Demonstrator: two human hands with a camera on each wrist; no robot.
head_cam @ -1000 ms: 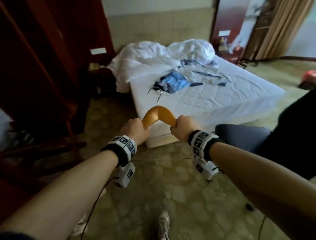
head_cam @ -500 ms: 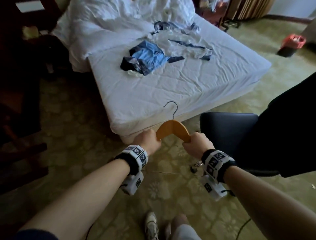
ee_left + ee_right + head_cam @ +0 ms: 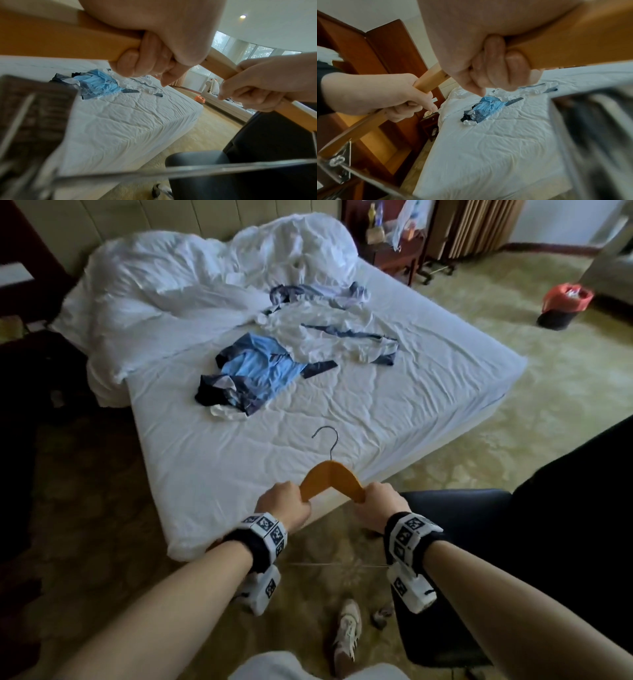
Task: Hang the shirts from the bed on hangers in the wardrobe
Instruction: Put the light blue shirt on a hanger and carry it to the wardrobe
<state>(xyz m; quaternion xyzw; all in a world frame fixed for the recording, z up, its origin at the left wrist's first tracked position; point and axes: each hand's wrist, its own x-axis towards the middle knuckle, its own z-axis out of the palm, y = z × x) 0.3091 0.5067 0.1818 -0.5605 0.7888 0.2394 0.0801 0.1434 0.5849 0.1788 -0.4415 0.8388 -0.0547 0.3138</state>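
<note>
Nearest, the left hand [image 3: 286, 503] and the right hand [image 3: 380, 503] each have their fingers [image 3: 132, 65] curled tight round one arm of the wooden hanger [image 3: 330, 479], metal hook [image 3: 327, 440] pointing away toward the bed [image 3: 342, 422]. Since a second ago the person has closed in on the bed: then the hanger was held short of the mattress's near corner, now it sits over the bed's near edge and the hands are level with it. The grip on the hanger has not altered. I judge the fetching of the hanger is done and the step in hand is reaching a shirt to thread onto it; nothing is hung yet.

Farther in, toward the middle of the bed, lies the crumpled blue shirt [image 3: 253, 371], and just beyond it, toward the right, a white shirt with dark trim [image 3: 329, 333]; the two look close or touching, though I cannot tell which. A heaped white duvet [image 3: 191, 278] fills the head end.

Hidden or unclear: the hanger's ends and its lower bar are covered by the hands in the head view, and its clip is blurred in both wrist views. Only wooden door panels [image 3: 373, 54] appear at the left, so the wardrobe's rail cannot be seen. How many garments lie in the white pile is hard to say.
</note>
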